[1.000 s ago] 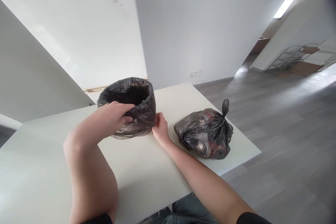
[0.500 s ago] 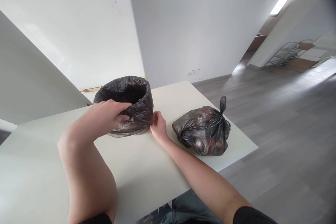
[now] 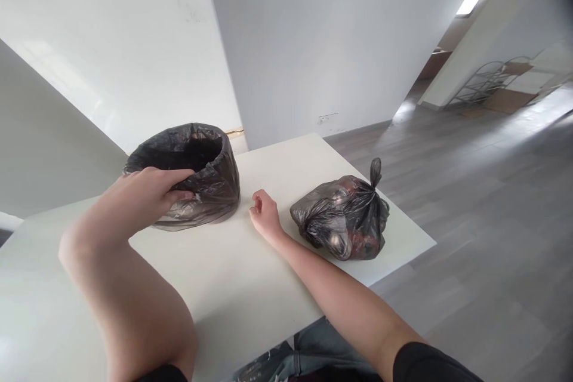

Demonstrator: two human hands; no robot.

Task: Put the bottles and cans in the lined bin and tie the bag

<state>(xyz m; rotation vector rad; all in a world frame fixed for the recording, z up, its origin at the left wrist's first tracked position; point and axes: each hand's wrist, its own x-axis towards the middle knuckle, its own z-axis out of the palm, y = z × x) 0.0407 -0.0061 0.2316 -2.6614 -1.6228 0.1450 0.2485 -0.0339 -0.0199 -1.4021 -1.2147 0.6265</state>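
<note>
A round trash bin lined with a black plastic bag [image 3: 217, 185] stands on the white table, its opening facing up and its inside dark. The liner folds over the rim and hangs down the outside. My left hand [image 3: 150, 194] grips the near rim, thumb outside and fingers over the edge, partly hidden. Just right of the bin, my right hand [image 3: 265, 215] rests low over the table, apart from the liner. Its fingers are curled closed, with nothing visible in them. A knotted black garbage bag [image 3: 342, 218], full and semi-transparent, lies to the right of that hand.
The white table [image 3: 242, 286] ends at a corner on the right, beyond which is grey floor [image 3: 470, 209]. Behind it rise a white panel [image 3: 134, 30] and a pale wall [image 3: 313, 42]. A metal-framed rack [image 3: 481, 83] stands far right.
My left hand and the lined bin have shifted left. My right hand, earlier at the liner's lower edge, is now separated from it. The view has also moved slightly.
</note>
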